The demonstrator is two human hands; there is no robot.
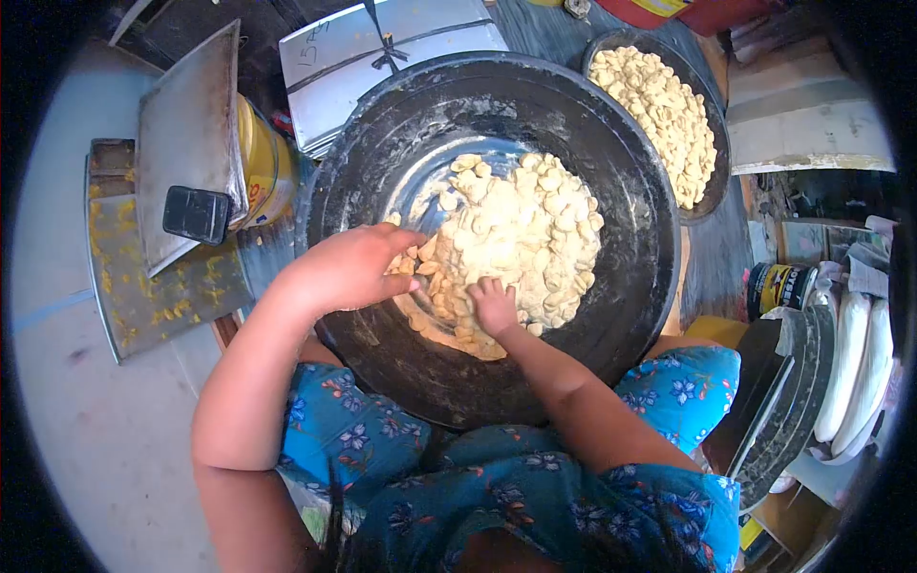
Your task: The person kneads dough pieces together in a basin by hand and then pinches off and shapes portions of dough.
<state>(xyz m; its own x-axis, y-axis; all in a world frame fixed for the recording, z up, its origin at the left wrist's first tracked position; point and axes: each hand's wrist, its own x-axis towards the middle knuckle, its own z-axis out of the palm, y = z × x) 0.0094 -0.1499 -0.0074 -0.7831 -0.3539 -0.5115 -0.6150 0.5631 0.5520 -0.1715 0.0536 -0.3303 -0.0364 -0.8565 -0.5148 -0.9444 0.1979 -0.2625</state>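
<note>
A large black basin (626, 277) stands before me, holding a heap of small pale dough pieces (549, 215) dusted with flour. My left hand (368, 263) reaches in from the left, thumb and fingers apart over the heap's left edge. Small pieces lie in the gap between its thumb and forefinger; the other fingertips are partly hidden. Resting on the lower middle of the heap is my right hand (494, 306), fingers spread and pointing down into the pieces. I see nothing gripped in either hand.
At the upper right, a smaller dark basin (712, 177) holds more pale pieces. Metal trays (186, 143) lean on a yellow bucket (267, 167), left, with a dark box-shaped object (196, 214) in front. Tied flat metal sheets (334, 53) lie behind. Jars and wrapped bundles (850, 363) crowd the right.
</note>
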